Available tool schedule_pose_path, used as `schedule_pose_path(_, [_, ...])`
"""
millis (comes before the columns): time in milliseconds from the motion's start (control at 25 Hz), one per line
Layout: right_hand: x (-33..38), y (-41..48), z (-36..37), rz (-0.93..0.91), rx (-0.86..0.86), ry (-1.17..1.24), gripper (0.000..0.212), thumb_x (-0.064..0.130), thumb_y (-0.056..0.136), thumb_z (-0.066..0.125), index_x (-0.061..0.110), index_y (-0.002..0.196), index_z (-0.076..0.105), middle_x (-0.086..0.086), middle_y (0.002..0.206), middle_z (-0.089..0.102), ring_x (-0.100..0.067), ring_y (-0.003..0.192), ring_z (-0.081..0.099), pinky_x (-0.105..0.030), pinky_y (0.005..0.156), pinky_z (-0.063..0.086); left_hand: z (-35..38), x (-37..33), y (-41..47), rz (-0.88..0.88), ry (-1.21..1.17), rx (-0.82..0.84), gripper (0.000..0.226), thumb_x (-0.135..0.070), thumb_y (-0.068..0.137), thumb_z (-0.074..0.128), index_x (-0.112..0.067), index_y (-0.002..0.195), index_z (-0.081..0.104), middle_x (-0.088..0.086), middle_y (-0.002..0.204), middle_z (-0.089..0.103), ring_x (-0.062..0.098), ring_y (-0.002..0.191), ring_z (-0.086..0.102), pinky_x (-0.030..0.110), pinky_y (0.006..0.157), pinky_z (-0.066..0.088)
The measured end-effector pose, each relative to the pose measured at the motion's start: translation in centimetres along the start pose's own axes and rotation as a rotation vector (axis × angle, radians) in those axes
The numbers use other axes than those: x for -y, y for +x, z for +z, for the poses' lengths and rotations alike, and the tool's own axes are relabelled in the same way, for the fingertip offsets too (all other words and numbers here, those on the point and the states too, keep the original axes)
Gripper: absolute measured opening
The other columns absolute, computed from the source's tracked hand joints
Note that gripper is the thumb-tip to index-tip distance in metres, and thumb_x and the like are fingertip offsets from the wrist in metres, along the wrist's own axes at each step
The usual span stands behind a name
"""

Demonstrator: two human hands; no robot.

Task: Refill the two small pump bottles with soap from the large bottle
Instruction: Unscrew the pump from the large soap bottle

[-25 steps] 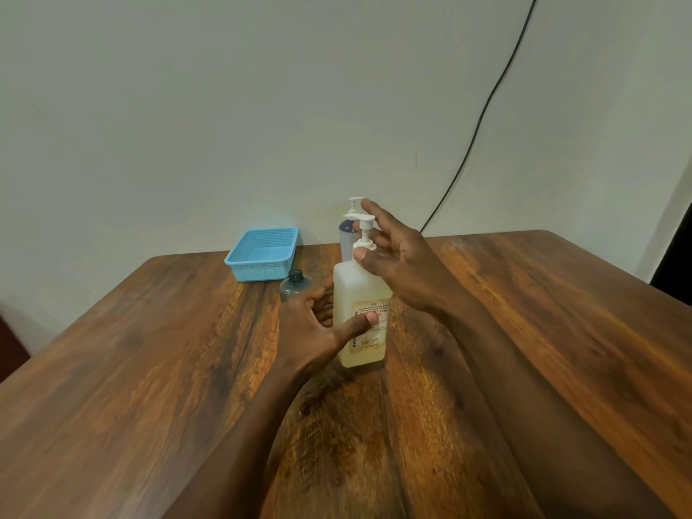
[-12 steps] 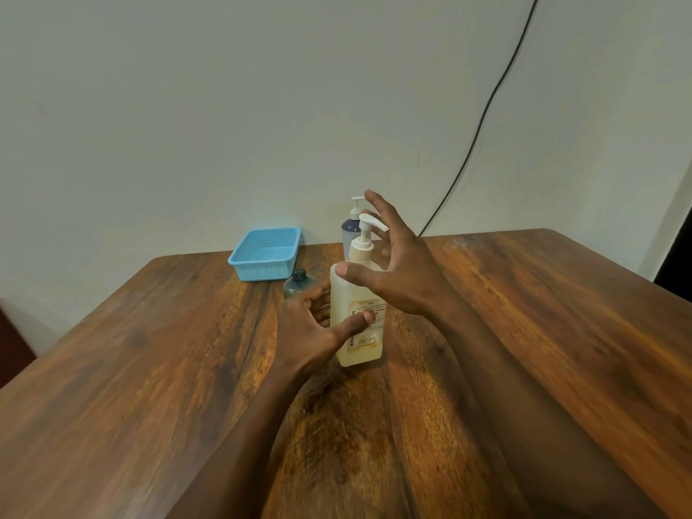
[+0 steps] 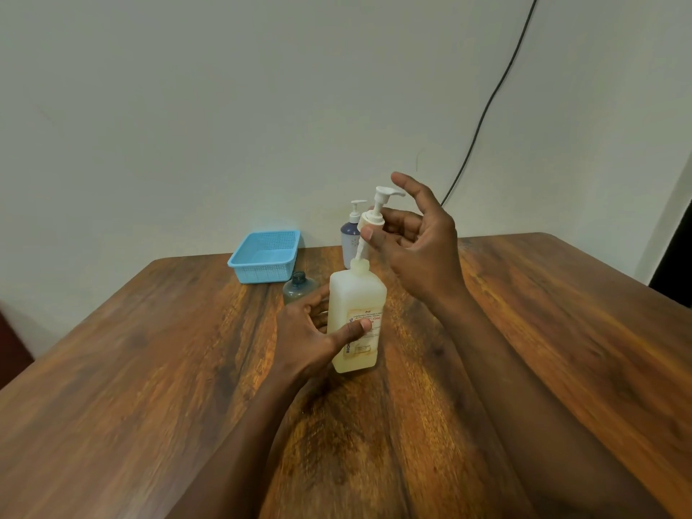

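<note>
The large pale yellow soap bottle [image 3: 355, 309] stands upright mid-table, and my left hand [image 3: 318, 331] grips its left side with the thumb across the label. My right hand [image 3: 415, 245] pinches the white pump head [image 3: 376, 211] by its collar, lifted above the bottle's neck; the dip tube still reaches down into the opening. A small blue-grey bottle without a pump [image 3: 297, 288] stands just behind my left hand. A small dark blue pump bottle [image 3: 350, 234] stands further back, partly hidden by the lifted pump.
A light blue plastic basket [image 3: 266, 262] sits at the table's far edge, left of the bottles. The wooden table [image 3: 561, 350] ends against a pale wall. A black cable [image 3: 483, 118] hangs down the wall at the right.
My right hand has unscrewed the pump and raised it out of the large bottle, so the dip tube shows above the neck. My left hand kept hold of the bottle.
</note>
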State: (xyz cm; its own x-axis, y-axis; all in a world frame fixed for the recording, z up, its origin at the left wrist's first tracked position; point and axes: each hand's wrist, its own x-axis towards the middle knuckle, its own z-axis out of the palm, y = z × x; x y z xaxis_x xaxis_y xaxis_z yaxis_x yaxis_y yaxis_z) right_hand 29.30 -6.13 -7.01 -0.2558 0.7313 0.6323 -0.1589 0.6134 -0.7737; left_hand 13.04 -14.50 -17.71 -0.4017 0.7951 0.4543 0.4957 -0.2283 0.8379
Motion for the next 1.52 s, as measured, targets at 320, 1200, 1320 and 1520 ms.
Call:
schedule_pose_path(320, [1.3, 0.5, -0.7, -0.072, -0.157, -0.003, 0.067, 0.024, 0.082, 0.087, 0.025, 0.141, 0.055, 0.003, 0.115, 0.077, -0.007, 0.1, 0.074, -0.03, 0.079, 0.063, 0.3, 0.0, -0.1, -0.036, 0.009, 0.016, 0.073, -0.052, 0.064, 0.091, -0.039, 0.129, 0.062, -0.021, 0.117, 0.073, -0.005, 0.106, 0.071, 0.022, 0.086, 0.061])
schedule_pose_path(1200, [-2.3, -0.4, -6.2, 0.069, -0.435, 0.117, 0.04, 0.012, 0.079, 0.088, 0.021, 0.116, 0.076, 0.004, 0.1, 0.077, -0.016, 0.091, 0.076, -0.035, 0.073, 0.065, 1.6, -0.6, -0.8, -0.036, -0.032, -0.007, 0.072, -0.029, 0.071, 0.095, -0.035, 0.132, 0.059, -0.025, 0.113, 0.069, -0.017, 0.099, 0.067, 0.008, 0.076, 0.055])
schedule_pose_path(1320, [-5.7, -2.0, -5.5, 0.174, -0.314, -0.081, 0.028, 0.015, 0.078, 0.088, 0.02, 0.104, 0.079, 0.012, 0.094, 0.076, -0.008, 0.084, 0.073, -0.019, 0.065, 0.06, 1.6, -0.9, -0.8, -0.031, -0.037, 0.007, 0.072, -0.028, 0.071, 0.094, -0.032, 0.134, 0.059, -0.026, 0.111, 0.068, -0.018, 0.098, 0.067, 0.007, 0.076, 0.055])
schedule_pose_path(1520, [-10.9, -3.6, -4.3, 0.365, -0.2, -0.357, 0.018, 0.025, 0.075, 0.087, 0.024, 0.091, 0.078, 0.011, 0.08, 0.073, -0.006, 0.074, 0.07, -0.021, 0.062, 0.06, 1.3, -1.1, -0.9, -0.031, -0.048, -0.01, 0.082, -0.046, 0.062, 0.092, -0.031, 0.136, 0.06, -0.021, 0.116, 0.071, -0.011, 0.102, 0.07, 0.012, 0.079, 0.057])
